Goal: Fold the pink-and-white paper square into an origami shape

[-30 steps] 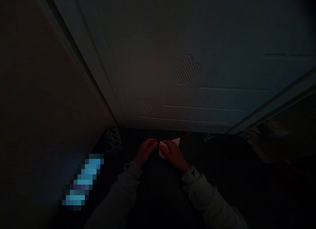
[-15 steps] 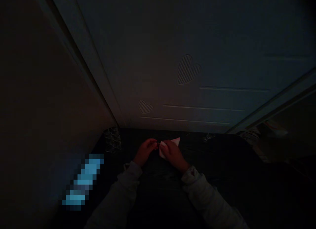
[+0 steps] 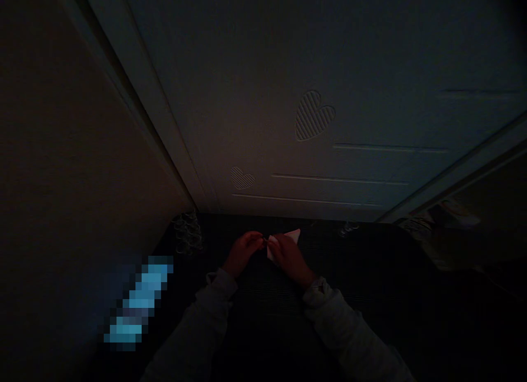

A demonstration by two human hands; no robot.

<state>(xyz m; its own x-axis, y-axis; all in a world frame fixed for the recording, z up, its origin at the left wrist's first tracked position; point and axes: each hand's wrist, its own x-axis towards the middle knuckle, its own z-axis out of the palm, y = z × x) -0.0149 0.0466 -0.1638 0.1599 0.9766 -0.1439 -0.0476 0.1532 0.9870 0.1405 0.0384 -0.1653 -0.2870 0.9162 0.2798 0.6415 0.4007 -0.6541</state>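
In dim light, my right hand (image 3: pixel 288 254) is closed on a pale pink cloth (image 3: pixel 293 236), whose pointed corner sticks out behind the knuckles. My left hand (image 3: pixel 242 252) faces it, thumb and fingertips pinched around something small and thin that meets the cloth's left edge; it is too dark to name. Both hands are over the dark table (image 3: pixel 263 316). To the left stands a cluster of shiny ring-shaped pieces (image 3: pixel 188 234) in rows. A few similar ring-like pieces (image 3: pixel 348 228) lie beyond my right hand.
A pale panel with embossed hearts (image 3: pixel 315 116) rises along the table's back edge. At the left, a bright pixelated rectangle (image 3: pixel 140 302) glows blue. Dim, indistinct objects (image 3: pixel 453 214) sit off the right side, and a wall (image 3: pixel 82 179) borders the left.
Both hands stay almost in place, with only slight shifts of the fingers. The pink cloth has moved a touch to the right at its left edge.
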